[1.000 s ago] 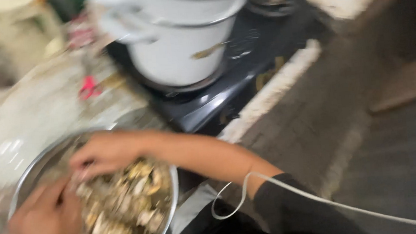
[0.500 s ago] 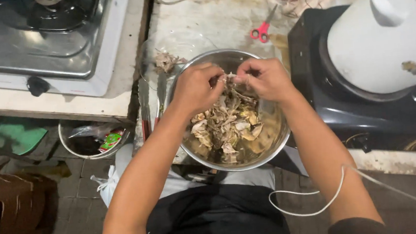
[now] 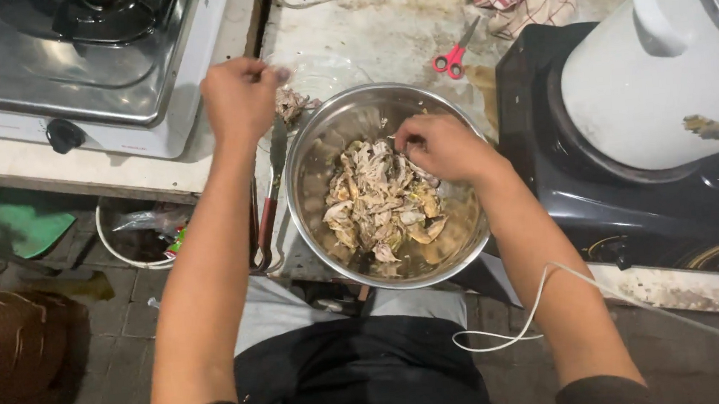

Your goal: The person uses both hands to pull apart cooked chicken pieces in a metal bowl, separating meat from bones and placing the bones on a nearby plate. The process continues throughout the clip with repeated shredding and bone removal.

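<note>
Both bare forearms extend forward from the body. Left hand [image 3: 238,98] raised and loosely closed, fingers [image 3: 268,71] pinched together. Right hand [image 3: 443,147] lower, palm down, fingers [image 3: 406,138] curled downward.

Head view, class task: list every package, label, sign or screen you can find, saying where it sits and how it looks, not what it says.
Plastic bag: in the bucket under the counter, left of the left hand's forearm; crumpled, clear.
Wrapper: beside that bag; small, red and green.
Panel marking: front of the black cooker, right of the steel bowl; faint gold pattern.
No signs or screens.
</note>
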